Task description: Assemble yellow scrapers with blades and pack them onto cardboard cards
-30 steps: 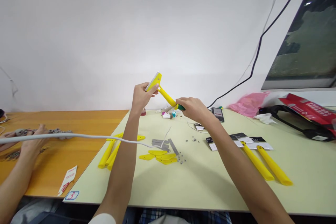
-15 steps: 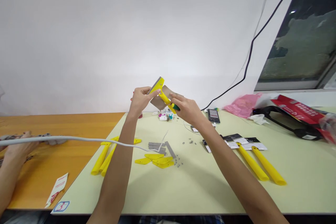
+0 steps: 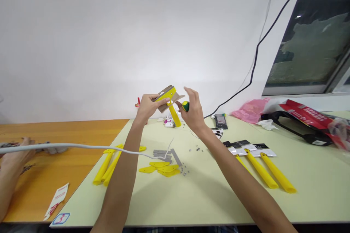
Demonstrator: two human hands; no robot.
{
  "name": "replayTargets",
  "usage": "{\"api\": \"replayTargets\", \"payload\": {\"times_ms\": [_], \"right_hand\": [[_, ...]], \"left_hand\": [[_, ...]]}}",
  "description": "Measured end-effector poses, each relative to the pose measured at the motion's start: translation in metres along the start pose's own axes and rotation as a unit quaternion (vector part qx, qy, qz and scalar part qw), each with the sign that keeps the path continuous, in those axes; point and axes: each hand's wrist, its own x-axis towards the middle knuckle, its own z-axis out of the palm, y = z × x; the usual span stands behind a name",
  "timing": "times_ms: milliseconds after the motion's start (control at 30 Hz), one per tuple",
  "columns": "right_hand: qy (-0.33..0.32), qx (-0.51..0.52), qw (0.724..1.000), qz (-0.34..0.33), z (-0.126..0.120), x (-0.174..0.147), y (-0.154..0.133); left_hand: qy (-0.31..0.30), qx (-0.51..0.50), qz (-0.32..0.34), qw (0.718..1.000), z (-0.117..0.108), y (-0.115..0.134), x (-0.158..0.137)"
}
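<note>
My left hand (image 3: 147, 107) is raised above the far side of the pale green table (image 3: 207, 196). It pinches the head of a yellow scraper (image 3: 171, 106), whose handle hangs downward. A brown card-like piece sits against the scraper head. Just to the right, my right hand (image 3: 193, 113) holds a small screwdriver with a green and yellow handle (image 3: 185, 106) close to the scraper head, with the upper fingers spread.
On the table lie yellow handles at left (image 3: 105, 164) and right (image 3: 269, 173), yellow plates (image 3: 162, 169), grey blades (image 3: 164, 151), small screws (image 3: 196, 149), packets (image 3: 246, 145), a phone (image 3: 220, 121) and a white cable (image 3: 82, 146). Another person's hand (image 3: 15, 157) rests on the orange table.
The scraper has swung from pointing right and down to hanging nearly straight down. My right hand has left the handle's end and risen beside the head. The view has shifted slightly.
</note>
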Motion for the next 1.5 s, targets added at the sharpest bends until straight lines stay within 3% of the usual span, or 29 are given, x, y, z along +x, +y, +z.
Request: {"api": "replayTargets", "payload": {"times_ms": [67,167,233,300,467,633,867,1067,1267,1500], "right_hand": [[-0.02,0.057,0.995,0.074,-0.001,0.002,0.004],[-0.214,0.163,0.946,0.179,-0.006,0.002,0.009],[-0.32,0.231,0.897,0.198,-0.009,0.001,0.01],[-0.35,0.266,0.878,0.189,-0.01,-0.001,0.009],[-0.318,0.27,0.889,0.19,-0.01,-0.001,0.009],[-0.316,0.25,0.9,0.167,-0.017,0.002,0.01],[-0.331,0.211,0.906,0.159,-0.021,0.004,0.017],[-0.305,0.182,0.926,0.126,-0.022,0.005,0.025],[-0.214,0.025,0.976,-0.023,-0.021,0.007,0.027],[-0.196,-0.084,0.976,-0.052,-0.015,0.004,0.033]], "left_hand": [[0.018,0.002,0.005,1.0,-0.003,-0.001,0.001],[0.015,-0.007,0.02,1.0,-0.004,0.001,0.0],[0.0,-0.009,0.035,0.999,-0.004,0.004,-0.002],[-0.014,-0.01,0.052,0.999,-0.004,0.009,-0.006],[-0.063,-0.028,0.12,0.99,-0.007,0.019,-0.014],[-0.058,-0.04,0.178,0.981,-0.007,0.018,-0.011],[-0.038,-0.065,0.135,0.988,-0.007,0.019,-0.015],[-0.113,-0.09,0.133,0.981,-0.01,0.022,-0.019],[-0.14,-0.072,0.111,0.981,0.0,0.03,-0.026],[-0.143,-0.119,0.133,0.974,0.008,0.023,-0.021]]}}
